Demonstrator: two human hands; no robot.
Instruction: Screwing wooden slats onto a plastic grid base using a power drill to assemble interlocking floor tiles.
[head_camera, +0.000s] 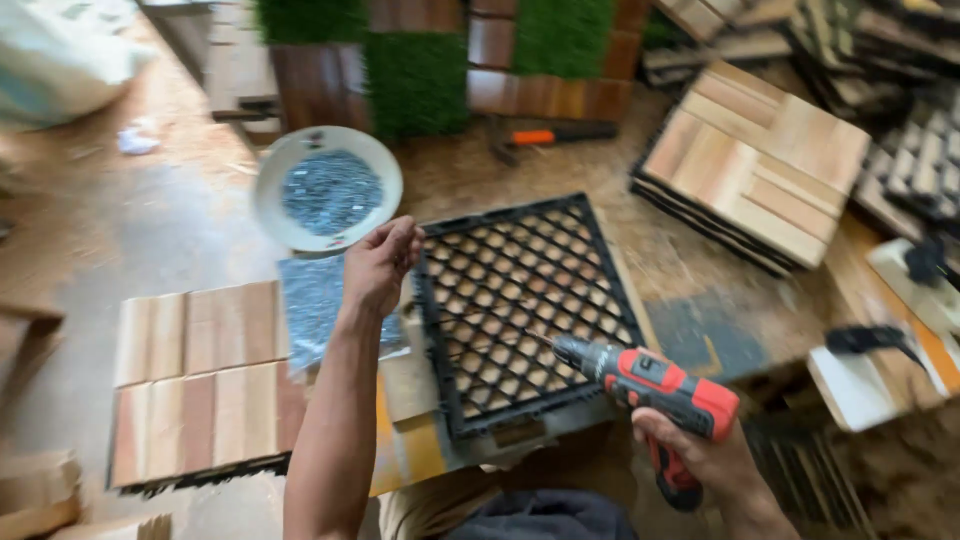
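Note:
My right hand (700, 455) grips a red and black cordless drill (655, 385), its tip resting on the black plastic grid (520, 300) that lies face down over wooden slats. My left hand (380, 265) is raised at the grid's left edge, fingers curled together; whether something small sits between them I cannot tell. It is close to a white bowl (275, 205) full of small dark screws. A pile of the same screws (310, 300) lies on a sheet just under that hand.
Finished wooden deck tiles lie at the left (200, 385) and in a stack at the upper right (760, 165). Green turf tiles (415, 80) and dark wood tiles sit at the back. An orange-handled tool (550, 135) lies beyond the grid. More grid stacks fill the right side.

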